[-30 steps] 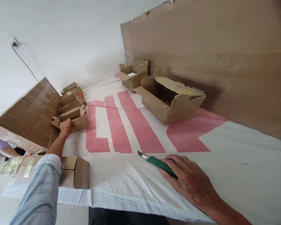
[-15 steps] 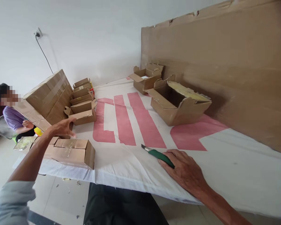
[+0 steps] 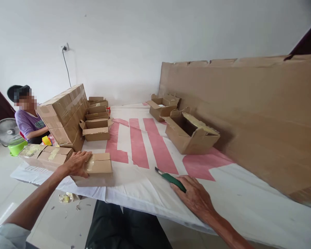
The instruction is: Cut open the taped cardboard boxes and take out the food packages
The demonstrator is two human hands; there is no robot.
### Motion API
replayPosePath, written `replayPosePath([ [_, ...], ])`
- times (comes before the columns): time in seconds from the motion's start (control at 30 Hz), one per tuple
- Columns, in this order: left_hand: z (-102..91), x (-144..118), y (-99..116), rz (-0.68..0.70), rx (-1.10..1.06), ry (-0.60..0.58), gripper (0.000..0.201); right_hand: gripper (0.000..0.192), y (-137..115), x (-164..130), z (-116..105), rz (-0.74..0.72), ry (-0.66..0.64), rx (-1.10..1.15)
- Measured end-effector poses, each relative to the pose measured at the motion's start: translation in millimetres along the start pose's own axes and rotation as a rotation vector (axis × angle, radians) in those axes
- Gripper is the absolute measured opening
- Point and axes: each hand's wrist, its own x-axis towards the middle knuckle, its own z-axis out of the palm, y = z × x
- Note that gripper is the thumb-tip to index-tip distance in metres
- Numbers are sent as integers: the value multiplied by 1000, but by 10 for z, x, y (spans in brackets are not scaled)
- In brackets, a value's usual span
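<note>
Since a moment ago the left hand [image 3: 77,163] has drawn back from the far stack of small boxes and now lies flat on the taped cardboard box [image 3: 100,163] at the near left edge of the table [image 3: 248,193], fingers spread over its top and not gripping it. The right hand [image 3: 195,195] has stayed on the white cloth, palm down, its fingers resting loosely over the handle of the green utility knife [image 3: 171,179], whose blade points away to the left. An open box [image 3: 191,135] stands further back beside the leaning cardboard sheet [image 3: 248,114]. A person in a purple shirt [image 3: 28,121] sits beyond the large carton [image 3: 63,114].
</note>
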Motion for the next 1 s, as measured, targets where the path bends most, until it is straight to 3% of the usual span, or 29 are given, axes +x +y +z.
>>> replayPosePath([
  [0.13, 159, 14, 496, 13, -128, 146, 102, 34, -169, 90, -145, 104, -37, 93],
  [0.2, 226, -9, 613, 40, -244, 225, 93, 38, -306, 182, -279, 166, -59, 151],
  [0.37, 444, -256, 403, -136, -632, 467, 40, 44, -798, 554, -708, 188, -206, 348],
  [0.43, 564, -366, 308, -203, -818, 512, 30, 47, -1047, 742, -856, 209, -296, 434],
  [0.53, 717, -444, 320, -239, -1005, 564, 28, 46, -1454, 1030, -1001, 126, -454, 519],
  [0.7, 860, -404, 499, -311, -1061, 674, 22, 38, -2026, 1412, -1024, -71, -692, 476],
  [0.83, 941, -399, 541, -404, -1087, 658, 28, 39, -2233, 1586, -960, -160, -742, 432],
  [1.0, 968, -416, 566, -397, -1156, 671, 32, 39, -2328, 1698, -936, -215, -814, 371],
])
